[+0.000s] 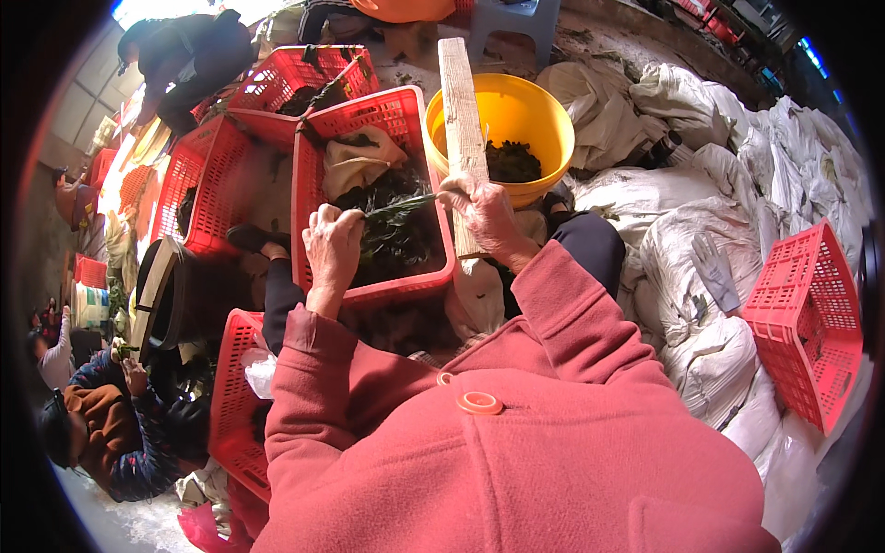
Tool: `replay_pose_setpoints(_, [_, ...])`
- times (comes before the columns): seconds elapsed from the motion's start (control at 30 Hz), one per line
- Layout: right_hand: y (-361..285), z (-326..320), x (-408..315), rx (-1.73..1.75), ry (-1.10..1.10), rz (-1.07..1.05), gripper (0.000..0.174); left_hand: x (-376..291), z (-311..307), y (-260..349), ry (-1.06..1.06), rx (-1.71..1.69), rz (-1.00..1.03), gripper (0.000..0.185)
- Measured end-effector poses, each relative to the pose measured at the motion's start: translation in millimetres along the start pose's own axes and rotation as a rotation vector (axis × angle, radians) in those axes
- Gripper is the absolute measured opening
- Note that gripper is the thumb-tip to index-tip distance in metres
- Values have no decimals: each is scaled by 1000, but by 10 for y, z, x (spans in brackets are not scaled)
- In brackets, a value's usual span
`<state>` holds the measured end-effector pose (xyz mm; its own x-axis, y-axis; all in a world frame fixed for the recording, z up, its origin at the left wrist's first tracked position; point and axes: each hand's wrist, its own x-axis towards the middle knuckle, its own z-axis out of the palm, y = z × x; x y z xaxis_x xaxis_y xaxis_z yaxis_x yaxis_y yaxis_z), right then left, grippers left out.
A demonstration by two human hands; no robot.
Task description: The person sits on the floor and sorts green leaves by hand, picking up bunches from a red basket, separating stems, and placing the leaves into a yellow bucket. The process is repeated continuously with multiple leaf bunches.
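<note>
My left hand [332, 242] pinches one end of a dark green leafy strip, like seaweed [399, 206], above a red plastic crate [373, 292]. The strip stretches to my right hand [484, 211], whose fingers hold its other end beside a wooden board [462, 110]. The board lies across a yellow bucket [552, 124] and reaches towards me, past the crate's right side. Dark wet leafy stuff [408, 242] and a cream cloth bag [363, 160] lie in the crate. More dark green pieces [513, 162] are in the bucket.
White woven sacks [691, 207] are piled at the right, with a pale glove [713, 269] and a tipped red crate [781, 311] on them. Other red crates [228, 186] stand at the left. Co-workers sit at lower left [114, 428] and bend at upper left [187, 62]. A blue stool [515, 24] stands beyond the bucket.
</note>
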<state>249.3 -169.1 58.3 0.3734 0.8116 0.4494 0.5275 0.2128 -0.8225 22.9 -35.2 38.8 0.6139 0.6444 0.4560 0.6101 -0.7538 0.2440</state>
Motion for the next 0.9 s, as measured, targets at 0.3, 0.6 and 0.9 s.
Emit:
replay_pose_setpoints(0.3, [-77,123,-164,-10,-314,-374,11,357,-27,-109,-116,-1723,-967,26])
replay_pose_setpoints(0.6, [-5,282,-20,432,-12,296,11,242,-178,641,-474,-1240,-355,41])
replay_pose_setpoints(0.9, [-21,336,-38,618,-11,502,16,310,-257,802,-209,-633,-65,36])
